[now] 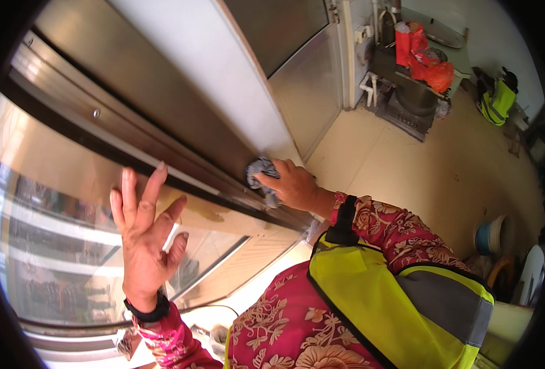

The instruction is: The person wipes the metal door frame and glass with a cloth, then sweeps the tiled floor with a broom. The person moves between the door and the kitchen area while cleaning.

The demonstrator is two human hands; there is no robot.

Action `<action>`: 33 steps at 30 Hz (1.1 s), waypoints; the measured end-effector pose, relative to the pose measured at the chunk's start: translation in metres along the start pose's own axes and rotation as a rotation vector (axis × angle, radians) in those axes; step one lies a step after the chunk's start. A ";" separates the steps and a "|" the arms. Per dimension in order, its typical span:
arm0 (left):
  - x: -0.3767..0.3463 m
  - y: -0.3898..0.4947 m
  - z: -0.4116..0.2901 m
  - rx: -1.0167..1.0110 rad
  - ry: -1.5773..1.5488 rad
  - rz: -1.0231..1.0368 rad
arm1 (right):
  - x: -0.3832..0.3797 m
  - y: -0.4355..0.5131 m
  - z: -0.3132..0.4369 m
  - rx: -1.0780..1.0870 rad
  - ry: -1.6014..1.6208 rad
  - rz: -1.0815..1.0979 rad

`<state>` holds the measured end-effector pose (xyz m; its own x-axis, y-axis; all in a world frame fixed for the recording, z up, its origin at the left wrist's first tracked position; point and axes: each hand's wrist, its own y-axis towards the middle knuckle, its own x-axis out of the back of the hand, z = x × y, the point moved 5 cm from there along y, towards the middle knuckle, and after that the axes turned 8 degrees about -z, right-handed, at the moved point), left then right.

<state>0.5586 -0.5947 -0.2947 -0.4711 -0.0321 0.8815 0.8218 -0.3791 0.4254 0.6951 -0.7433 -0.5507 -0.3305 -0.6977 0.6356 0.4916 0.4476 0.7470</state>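
My right hand grips a crumpled grey-blue patterned cloth. The cloth lies against the lower end of a brown metal door frame, beside a white wall edge. My left hand is raised with its fingers apart and holds nothing. Behind it stands a glass pane full of reflections, and its fingertips are close to the dark edge strip of that pane. Whether they touch it cannot be told.
Beige tiles cover the floor. At the far end, red plastic bags lie on a counter above a dark metal stove. A yellow safety vest rests by the wall. A white and blue bucket lies at the right.
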 end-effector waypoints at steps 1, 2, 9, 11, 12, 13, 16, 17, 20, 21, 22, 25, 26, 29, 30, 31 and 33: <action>0.000 0.000 0.000 -0.014 0.018 0.001 | -0.014 -0.029 -0.004 -0.016 0.014 0.144; 0.000 0.000 0.002 -0.007 0.017 0.006 | -0.023 -0.054 -0.009 -0.055 0.066 0.270; -0.002 -0.003 0.005 -0.011 0.030 0.004 | 0.060 0.028 -0.008 -0.142 0.488 -0.192; -0.003 -0.003 0.004 0.003 0.040 0.006 | 0.091 0.086 0.005 -0.080 0.403 -0.391; -0.004 -0.003 0.004 0.009 0.064 0.017 | 0.101 0.110 0.012 -0.034 0.456 -0.496; -0.004 -0.002 0.003 0.008 0.061 0.007 | 0.102 0.130 0.020 0.008 0.370 -0.531; -0.006 -0.001 0.003 0.010 0.072 0.012 | 0.087 0.139 0.024 0.006 0.324 -0.508; -0.007 -0.001 0.003 0.022 0.069 0.018 | 0.079 0.130 0.020 -0.005 0.343 -0.526; -0.009 -0.003 0.003 0.028 0.111 0.011 | 0.041 0.086 0.006 0.012 0.384 -0.469; -0.010 -0.004 0.003 0.035 0.117 0.011 | 0.026 0.069 0.000 0.002 0.400 -0.408; -0.010 -0.005 0.003 0.051 0.116 0.019 | 0.014 0.050 -0.006 -0.009 0.417 -0.402; -0.010 -0.007 0.004 0.066 0.128 0.017 | -0.022 -0.005 -0.021 -0.030 0.462 -0.293; -0.011 -0.007 0.004 0.074 0.119 0.018 | -0.032 -0.021 -0.026 -0.062 0.473 -0.199; -0.013 -0.007 0.004 0.060 0.123 0.021 | -0.038 -0.045 -0.036 -0.172 0.506 0.013; -0.014 -0.007 0.004 0.051 0.120 0.003 | -0.035 -0.041 -0.036 -0.205 0.513 0.055; -0.015 -0.007 0.004 0.047 0.116 -0.013 | -0.031 -0.035 -0.035 -0.265 0.512 0.173; -0.016 -0.008 0.002 0.029 0.132 -0.035 | 0.005 0.007 -0.021 -0.119 0.589 -0.170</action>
<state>0.5599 -0.5888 -0.3119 -0.5360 -0.1416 0.8322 0.8122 -0.3553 0.4627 0.7138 -0.7552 -0.5468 0.0711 -0.9603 0.2697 0.5690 0.2611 0.7798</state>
